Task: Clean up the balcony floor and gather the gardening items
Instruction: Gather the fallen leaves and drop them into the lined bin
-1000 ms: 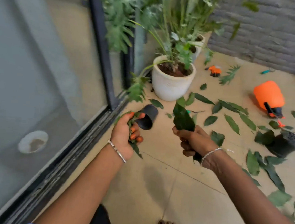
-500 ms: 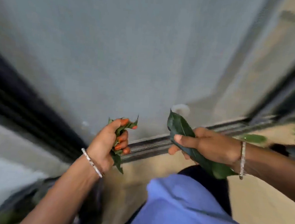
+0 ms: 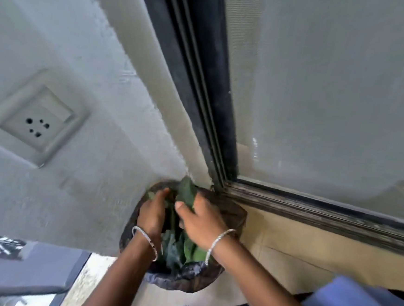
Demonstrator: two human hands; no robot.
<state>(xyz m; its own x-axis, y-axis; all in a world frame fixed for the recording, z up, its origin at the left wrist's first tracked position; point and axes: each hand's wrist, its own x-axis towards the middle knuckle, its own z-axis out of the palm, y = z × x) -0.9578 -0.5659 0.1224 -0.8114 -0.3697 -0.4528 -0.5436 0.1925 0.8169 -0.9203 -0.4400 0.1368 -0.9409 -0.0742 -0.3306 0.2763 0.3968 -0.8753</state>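
Left hand (image 3: 152,213) curled over leaves (image 3: 181,244), grip hidden | right hand (image 3: 199,221) pinching one broad leaf (image 3: 187,193) at bin's 12 o'clock | lined waste bin (image 3: 236,214) wedged in corner between wall (image 3: 99,96) and door track (image 3: 312,209) | Risk: upright leaf springing back over rim if released before being pressed down; liner slipping under push.

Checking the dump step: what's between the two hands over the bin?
Head view: green leaves fill the gap between the left hand and right hand, inside the lined bin.
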